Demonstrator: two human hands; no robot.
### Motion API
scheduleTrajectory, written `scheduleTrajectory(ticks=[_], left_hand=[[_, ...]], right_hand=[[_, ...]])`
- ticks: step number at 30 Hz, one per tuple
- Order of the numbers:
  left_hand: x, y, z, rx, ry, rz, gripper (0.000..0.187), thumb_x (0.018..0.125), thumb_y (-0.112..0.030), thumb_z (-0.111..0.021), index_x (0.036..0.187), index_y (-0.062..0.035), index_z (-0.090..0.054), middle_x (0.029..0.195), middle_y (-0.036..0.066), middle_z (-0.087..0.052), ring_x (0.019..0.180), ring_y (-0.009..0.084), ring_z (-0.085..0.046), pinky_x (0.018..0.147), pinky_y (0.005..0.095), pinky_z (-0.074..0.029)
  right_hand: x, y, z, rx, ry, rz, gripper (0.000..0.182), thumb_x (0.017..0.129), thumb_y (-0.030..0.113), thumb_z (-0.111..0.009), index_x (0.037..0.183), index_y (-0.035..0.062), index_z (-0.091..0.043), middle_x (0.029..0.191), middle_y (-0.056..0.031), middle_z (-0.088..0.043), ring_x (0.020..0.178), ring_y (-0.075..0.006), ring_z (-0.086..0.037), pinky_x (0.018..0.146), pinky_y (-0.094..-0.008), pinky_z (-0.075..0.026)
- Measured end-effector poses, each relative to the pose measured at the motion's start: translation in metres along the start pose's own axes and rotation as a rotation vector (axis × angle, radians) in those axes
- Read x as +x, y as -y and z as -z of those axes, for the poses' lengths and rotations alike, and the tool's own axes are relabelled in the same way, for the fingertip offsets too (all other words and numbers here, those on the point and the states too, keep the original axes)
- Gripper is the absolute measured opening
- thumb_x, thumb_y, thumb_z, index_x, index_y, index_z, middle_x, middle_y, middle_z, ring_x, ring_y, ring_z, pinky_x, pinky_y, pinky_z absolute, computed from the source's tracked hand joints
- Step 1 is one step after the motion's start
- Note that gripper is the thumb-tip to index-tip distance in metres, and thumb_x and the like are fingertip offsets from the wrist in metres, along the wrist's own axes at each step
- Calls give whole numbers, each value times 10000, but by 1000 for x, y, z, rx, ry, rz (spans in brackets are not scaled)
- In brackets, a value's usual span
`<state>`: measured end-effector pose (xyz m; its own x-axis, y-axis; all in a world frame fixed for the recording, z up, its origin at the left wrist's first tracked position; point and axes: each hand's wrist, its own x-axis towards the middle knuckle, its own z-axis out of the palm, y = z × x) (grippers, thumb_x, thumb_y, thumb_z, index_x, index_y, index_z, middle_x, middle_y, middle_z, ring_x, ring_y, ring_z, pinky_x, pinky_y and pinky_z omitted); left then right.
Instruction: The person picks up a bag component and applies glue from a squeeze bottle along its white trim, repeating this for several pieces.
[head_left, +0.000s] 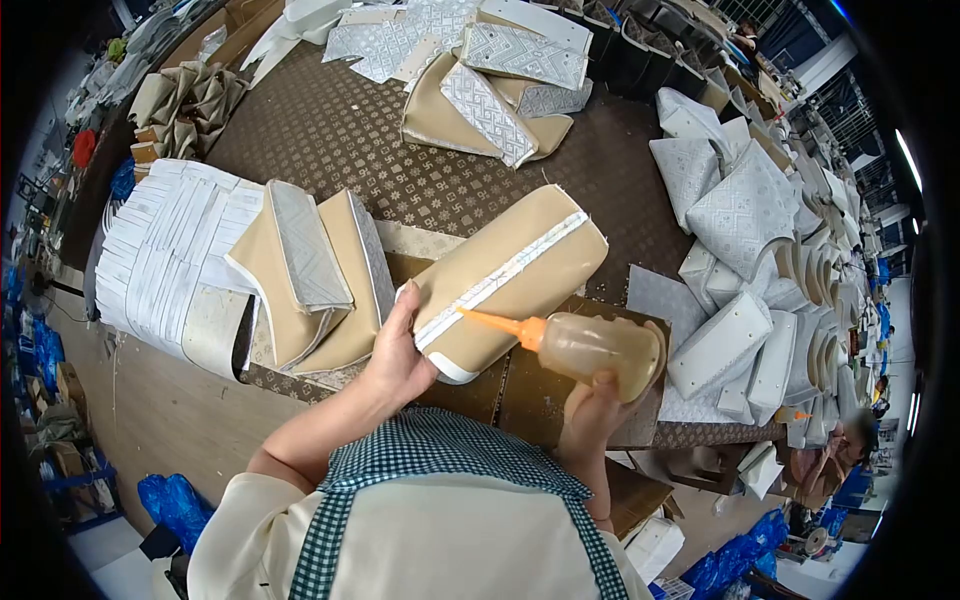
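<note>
My left hand [400,358] grips the lower left end of a beige bag body [545,265], thumb on top and fingers underneath. A white strip [518,262] runs lengthwise along a seam on its upper face, and a white patch [453,368] covers the near corner. In my right hand [594,400] is a squeeze bottle [598,352] of yellowish contents, tilted sideways. Its orange nozzle [495,322] points left, the tip right at the strip's lower end. Just left of my left hand stand beige pieces with silver patterned panels [308,262].
A brown patterned table [330,130] spreads ahead. White folded strips [170,260] are stacked at left. More beige and silver bag pieces [490,100] lie at the far side, and silver patterned pieces [745,205] pile up at right. Below the bottle is a brown board [540,395].
</note>
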<state>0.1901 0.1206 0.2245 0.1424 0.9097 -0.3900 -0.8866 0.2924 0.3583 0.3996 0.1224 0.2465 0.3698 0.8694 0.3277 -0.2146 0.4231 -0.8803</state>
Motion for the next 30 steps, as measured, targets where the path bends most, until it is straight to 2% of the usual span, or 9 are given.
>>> scheduleTrajectory(ticks=[3,6,7,11,15,18,22,26,30], left_hand=[[-1,-1,-6,16,14,-10,626,906,-513,-447,1314,-41,-403,1325,154,-462,1206,291,-464,1034,448,-357],[-1,0,-6,17,15,-11,622,904,-512,-452,1310,-42,-408,1325,150,-463,1204,288,-467,1035,443,-358],[-1,0,-6,19,5,-11,622,904,-512,-453,1310,-42,-408,1325,149,-464,1204,288,-467,1034,443,-360],[0,0,-8,26,10,-19,625,902,-513,-456,1310,-42,-409,1323,149,-465,1203,288,-469,1029,444,-365],[-1,0,-8,17,10,-6,623,902,-511,-458,1310,-43,-408,1322,151,-464,1205,288,-467,1027,446,-367],[-1,0,-7,8,26,-17,613,906,-502,-456,1310,-43,-410,1317,153,-469,1204,287,-467,1026,448,-368],[1,1,-8,3,31,-34,600,913,-491,-450,1310,-43,-409,1313,155,-472,1199,286,-471,1023,443,-374],[-1,0,-10,24,-7,10,589,919,-477,-448,1308,-36,-410,1311,156,-474,1194,286,-475,1020,437,-379],[4,1,-8,16,-25,23,572,927,-444,-450,1308,-20,-403,1321,163,-465,1200,295,-470,1026,436,-372]], right_hand=[[-6,5,-7,39,-12,-44,807,717,335,-755,1328,95,-284,1207,-126,-453,1094,-282,-497,956,-434,-433],[7,5,-1,7,-152,51,774,730,298,-736,1326,94,-286,1206,-130,-456,1098,-286,-493,968,-438,-426],[9,4,3,28,-135,68,748,740,271,-718,1326,95,-287,1196,-131,-461,1098,-286,-490,978,-441,-419],[-9,5,-3,49,21,-44,767,735,290,-732,1330,99,-287,1192,-131,-462,1097,-286,-491,976,-441,-420],[-3,5,-6,36,-107,-15,796,734,345,-739,1335,101,-279,1190,-133,-463,1095,-288,-494,969,-448,-424],[8,1,4,-15,-123,56,797,740,364,-733,1337,100,-276,1190,-132,-462,1095,-287,-496,976,-452,-418],[-8,2,0,24,55,-18,762,749,334,-708,1334,95,-283,1192,-143,-457,1111,-290,-484,992,-453,-405],[4,0,5,-46,-150,10,720,767,309,-667,1336,89,-285,1209,-152,-444,1114,-295,-480,977,-451,-416],[6,-1,6,-60,-123,8,803,735,407,-690,1339,66,-285,1209,-161,-441,1100,-310,-484,957,-452,-431]])
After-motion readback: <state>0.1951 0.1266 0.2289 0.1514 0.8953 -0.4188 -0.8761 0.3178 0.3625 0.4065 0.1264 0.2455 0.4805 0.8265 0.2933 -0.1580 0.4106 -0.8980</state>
